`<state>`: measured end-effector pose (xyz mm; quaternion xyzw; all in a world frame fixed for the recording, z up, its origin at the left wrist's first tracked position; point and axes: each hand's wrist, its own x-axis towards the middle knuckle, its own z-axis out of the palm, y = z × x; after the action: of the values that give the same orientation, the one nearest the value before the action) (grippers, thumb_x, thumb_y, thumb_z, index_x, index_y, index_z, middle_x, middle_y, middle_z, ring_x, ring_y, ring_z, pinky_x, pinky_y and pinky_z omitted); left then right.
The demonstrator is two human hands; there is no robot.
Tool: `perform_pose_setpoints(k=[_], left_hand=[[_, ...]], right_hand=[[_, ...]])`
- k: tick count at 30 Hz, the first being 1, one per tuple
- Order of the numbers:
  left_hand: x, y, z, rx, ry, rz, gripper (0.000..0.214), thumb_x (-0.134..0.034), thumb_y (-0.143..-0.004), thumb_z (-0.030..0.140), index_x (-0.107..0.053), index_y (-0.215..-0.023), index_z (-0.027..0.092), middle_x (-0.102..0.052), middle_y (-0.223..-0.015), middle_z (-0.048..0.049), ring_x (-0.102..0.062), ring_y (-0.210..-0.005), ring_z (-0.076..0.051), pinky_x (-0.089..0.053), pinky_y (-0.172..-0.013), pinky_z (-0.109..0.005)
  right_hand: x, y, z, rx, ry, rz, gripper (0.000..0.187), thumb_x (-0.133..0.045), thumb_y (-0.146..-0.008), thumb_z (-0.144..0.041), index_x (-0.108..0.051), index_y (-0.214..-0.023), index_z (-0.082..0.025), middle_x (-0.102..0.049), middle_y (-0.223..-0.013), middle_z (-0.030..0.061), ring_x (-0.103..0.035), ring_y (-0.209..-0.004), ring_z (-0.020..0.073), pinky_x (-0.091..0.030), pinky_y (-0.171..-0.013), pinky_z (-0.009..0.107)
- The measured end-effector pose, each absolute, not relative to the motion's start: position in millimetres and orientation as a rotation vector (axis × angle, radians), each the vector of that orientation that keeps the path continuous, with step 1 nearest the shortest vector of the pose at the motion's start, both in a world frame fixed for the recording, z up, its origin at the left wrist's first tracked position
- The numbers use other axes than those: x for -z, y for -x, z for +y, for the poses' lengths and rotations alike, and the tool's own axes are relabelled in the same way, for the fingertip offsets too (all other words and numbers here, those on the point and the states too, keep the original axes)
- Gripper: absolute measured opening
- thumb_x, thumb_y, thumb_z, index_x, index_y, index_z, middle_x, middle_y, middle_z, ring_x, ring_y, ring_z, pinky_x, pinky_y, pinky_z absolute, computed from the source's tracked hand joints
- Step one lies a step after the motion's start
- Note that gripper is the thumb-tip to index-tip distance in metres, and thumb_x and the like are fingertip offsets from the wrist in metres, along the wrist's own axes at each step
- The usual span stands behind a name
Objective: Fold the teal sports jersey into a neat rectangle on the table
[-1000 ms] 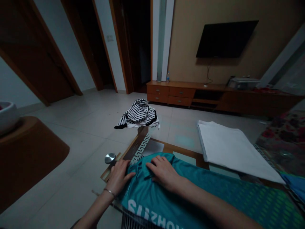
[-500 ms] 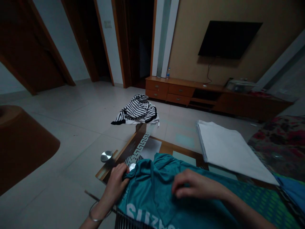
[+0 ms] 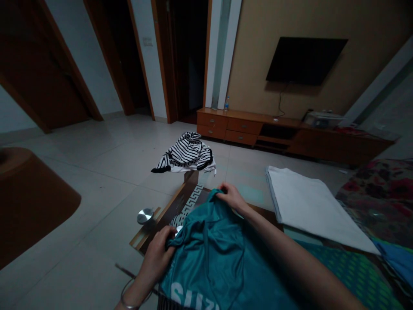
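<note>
Teal garment (image 3: 209, 254): left hand (image 3: 159, 252) pinches its left edge, right hand (image 3: 232, 198) its far edge; tiled floor (image 3: 103, 211) stretches left of both grips.

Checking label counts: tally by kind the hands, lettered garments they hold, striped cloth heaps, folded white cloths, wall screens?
Bare hands: 2 (left hand, right hand)
Teal garment with white lettering: 1
Black-and-white striped cloth heap: 1
Folded white cloth: 1
Flat black wall screen: 1
Total: 6
</note>
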<state>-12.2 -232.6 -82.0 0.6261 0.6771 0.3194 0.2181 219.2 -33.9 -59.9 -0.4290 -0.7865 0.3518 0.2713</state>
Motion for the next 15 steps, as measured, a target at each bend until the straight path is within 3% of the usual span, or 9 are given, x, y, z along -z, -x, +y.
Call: perform_pose_setpoints(k=[6,10,15], left_hand=[[81,12,-231,-0.949,-1.663,1.939,0.053,-0.048,-0.067,0.018,-0.048,-0.120,0.018,-0.062,-0.097,-0.0057,-0.060,-0.092,-0.023,-0.047,-0.083,-0.037],[78,10,-230,-0.991,-1.660,1.969,0.050,-0.051,-0.072,0.025,-0.049,-0.122,0.017,-0.062,-0.097,-0.0060,-0.061,-0.091,-0.023,-0.048,-0.083,-0.036],[77,11,-232,-1.024,-1.593,2.085,0.047,-0.053,-0.078,0.039,-0.050,-0.121,0.019,-0.063,-0.093,-0.0039,-0.063,-0.086,-0.022,-0.050,-0.077,-0.034]], right_hand=[[76,-265,-18,-0.575,1.443,-2.120,0.049,-0.059,-0.078,-0.025,-0.047,-0.123,-0.010,-0.055,-0.116,0.0151,-0.054,-0.100,0.0205,-0.042,-0.089,0.035],[62,-255,-15,-0.366,1.491,-2.300,0.039,-0.055,-0.085,-0.027,-0.055,-0.120,-0.009,-0.055,-0.117,0.0169,-0.050,-0.111,0.0241,-0.038,-0.096,0.036],[52,-228,-12,-0.407,1.413,-2.454,0.025,-0.053,-0.086,-0.020,-0.064,-0.108,-0.013,-0.060,-0.109,0.0136,-0.055,-0.104,0.0219,-0.040,-0.092,0.033]])
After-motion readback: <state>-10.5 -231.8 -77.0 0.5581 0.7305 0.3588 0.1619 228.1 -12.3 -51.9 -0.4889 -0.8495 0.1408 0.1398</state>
